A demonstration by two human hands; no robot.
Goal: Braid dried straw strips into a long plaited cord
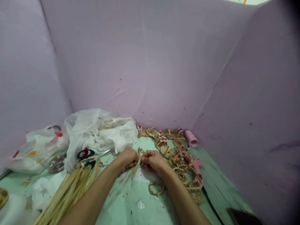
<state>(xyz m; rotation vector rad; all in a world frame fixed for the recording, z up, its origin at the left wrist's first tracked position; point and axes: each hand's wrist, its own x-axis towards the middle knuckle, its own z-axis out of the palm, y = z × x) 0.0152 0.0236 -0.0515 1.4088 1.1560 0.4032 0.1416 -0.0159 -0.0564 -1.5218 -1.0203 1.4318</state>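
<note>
My left hand [129,158] and my right hand [152,160] meet over the middle of the green table, fingers pinched close together. Both grip a bundle of pale straw strands [136,169], whose loose ends fan down toward me. A short twisted piece shows just above the fingertips. Below my right hand lies a small ring of braided straw [156,188]. To its right is a heap of braided straw cord [184,172]. Flat strips of dried straw [67,190] lie beside my left forearm.
Black-handled scissors [85,153] lie near a crumpled white plastic bag [100,128] at left. Another printed bag [44,147] is farther left. Straw pieces with red and white beads [162,138] line the back, near a pink thread spool [191,138]. A pink glue gun [198,168] with a black cord is right.
</note>
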